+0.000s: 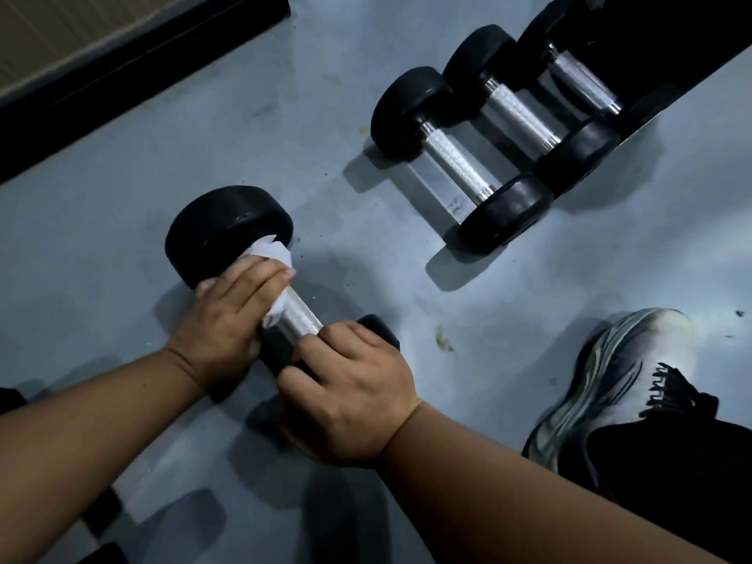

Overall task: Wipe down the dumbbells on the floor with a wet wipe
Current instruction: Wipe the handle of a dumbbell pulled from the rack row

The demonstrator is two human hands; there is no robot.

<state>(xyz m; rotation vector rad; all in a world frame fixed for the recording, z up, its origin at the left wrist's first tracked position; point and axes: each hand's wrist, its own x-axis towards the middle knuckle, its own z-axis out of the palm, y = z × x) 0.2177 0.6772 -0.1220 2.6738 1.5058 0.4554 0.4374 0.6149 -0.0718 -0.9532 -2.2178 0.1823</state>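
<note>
Head view, looking down at grey floor [122, 221]. Black rubber-ended dumbbell with knurled steel handle [299, 309] lies on the floor in front of the person. Left hand [228, 315] has its fingers curled over a crumpled white wet wipe [274, 254], pressed around the handle close to the far weight head; likely so the cloth wraps the bar. Right hand [350, 384] is closed over the near weight head, apparently to stop it rolling. Three similar black dumbbells with steel handles [455, 160] sit side by side, well apart, upper right. Grey-white laced sneaker [618, 380] beside, right.
</note>
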